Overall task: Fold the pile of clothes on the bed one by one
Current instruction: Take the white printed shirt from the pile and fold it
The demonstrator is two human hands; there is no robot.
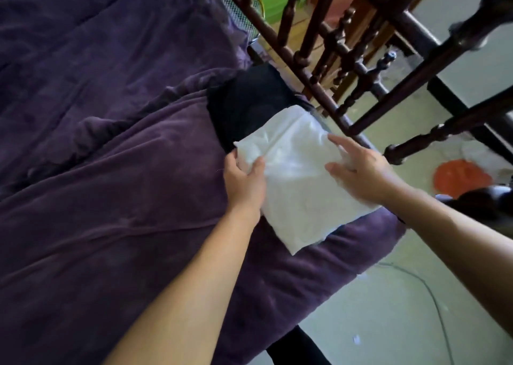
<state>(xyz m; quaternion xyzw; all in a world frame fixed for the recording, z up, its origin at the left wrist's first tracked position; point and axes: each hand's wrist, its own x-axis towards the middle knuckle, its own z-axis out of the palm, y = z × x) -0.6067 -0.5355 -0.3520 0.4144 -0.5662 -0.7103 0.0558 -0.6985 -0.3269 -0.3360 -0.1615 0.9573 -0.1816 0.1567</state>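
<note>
The purple bed cover [111, 170] looks like soft, matt, velvety cloth (creased in long folds). The folded white garment [299, 192] is thin smooth cloth, the black garment [244, 106] matt. The dark turned wooden railing [416, 80] shines glossy.

A plain white folded garment [299, 187] overlaps a black garment [244, 106] at its far side, both on a solid deep-purple bedcover [111, 148]. At right, a dark brown wooden railing [422, 83] stands over pale grey floor [374, 323] bearing one orange patch [460, 177].
</note>
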